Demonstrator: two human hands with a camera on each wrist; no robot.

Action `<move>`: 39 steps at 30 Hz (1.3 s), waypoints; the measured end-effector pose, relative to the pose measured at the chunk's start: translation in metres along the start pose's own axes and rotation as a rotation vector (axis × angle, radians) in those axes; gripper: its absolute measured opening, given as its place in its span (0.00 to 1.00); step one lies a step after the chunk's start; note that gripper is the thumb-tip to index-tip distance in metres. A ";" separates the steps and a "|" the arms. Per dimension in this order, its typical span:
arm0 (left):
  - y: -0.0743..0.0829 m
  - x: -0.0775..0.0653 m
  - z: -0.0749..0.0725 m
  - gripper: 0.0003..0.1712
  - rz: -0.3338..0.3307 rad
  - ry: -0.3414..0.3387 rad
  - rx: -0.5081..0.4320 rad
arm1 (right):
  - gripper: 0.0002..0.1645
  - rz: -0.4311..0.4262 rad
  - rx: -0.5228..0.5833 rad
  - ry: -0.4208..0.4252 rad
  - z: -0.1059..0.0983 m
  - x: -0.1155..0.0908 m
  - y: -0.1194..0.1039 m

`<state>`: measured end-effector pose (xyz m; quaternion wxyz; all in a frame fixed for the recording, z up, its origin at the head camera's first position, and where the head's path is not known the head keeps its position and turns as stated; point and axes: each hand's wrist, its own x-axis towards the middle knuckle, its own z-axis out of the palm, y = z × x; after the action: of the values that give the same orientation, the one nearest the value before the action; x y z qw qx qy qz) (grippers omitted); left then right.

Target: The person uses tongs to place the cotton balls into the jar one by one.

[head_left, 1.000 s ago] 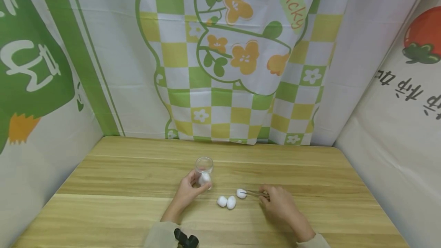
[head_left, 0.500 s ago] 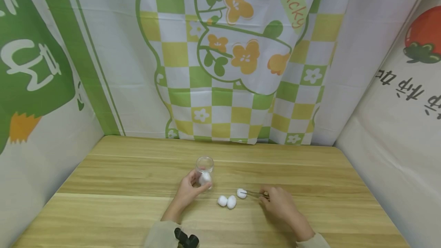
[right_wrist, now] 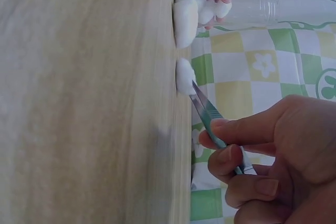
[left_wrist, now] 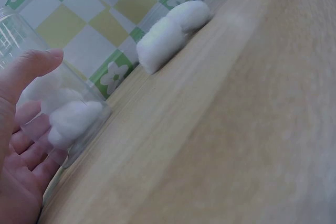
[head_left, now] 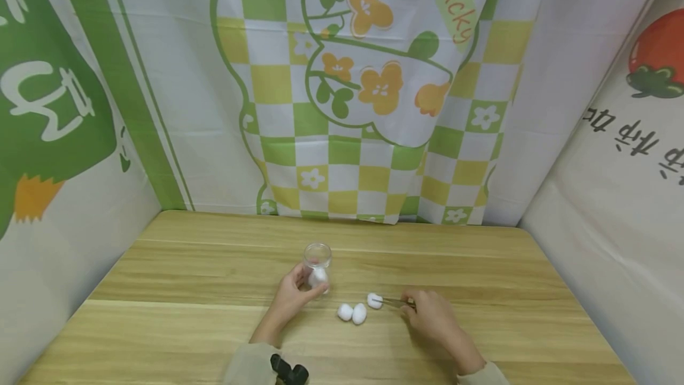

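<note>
My left hand (head_left: 293,297) grips a clear jar (head_left: 317,254) standing upright on the table, thumb on the near side and fingers behind it. Several white cotton balls (left_wrist: 73,121) lie in the jar's lower part. In my right hand (head_left: 433,314) a pair of metal tweezers (right_wrist: 207,111) is pinched between thumb and fingers. The tweezers' tips touch a single cotton ball (head_left: 375,300) on the table; whether they squeeze it I cannot tell. Two more cotton balls (head_left: 352,314) lie side by side between that one and the jar.
The wooden table (head_left: 214,266) reaches back to a green and white checked cloth (head_left: 342,165). Printed cloths also hang at the left and right sides. A black camera mount (head_left: 288,370) sits on the left sleeve (head_left: 251,364).
Both hands stay almost where they were. The tweezers and the cotton ball at their tips have shifted only very slightly.
</note>
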<state>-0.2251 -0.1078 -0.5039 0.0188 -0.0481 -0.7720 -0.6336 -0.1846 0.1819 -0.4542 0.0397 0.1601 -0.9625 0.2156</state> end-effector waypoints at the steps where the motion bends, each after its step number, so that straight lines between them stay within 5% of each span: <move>1: 0.000 0.000 0.000 0.32 -0.001 -0.001 -0.001 | 0.05 0.000 -0.004 0.006 0.000 0.000 0.000; 39: -0.002 0.002 0.000 0.33 -0.004 0.000 0.008 | 0.04 0.054 -0.052 0.099 -0.005 0.006 -0.008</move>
<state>-0.2270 -0.1082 -0.5061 0.0178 -0.0463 -0.7746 -0.6305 -0.1875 0.1757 -0.4462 0.0857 0.1219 -0.9686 0.1991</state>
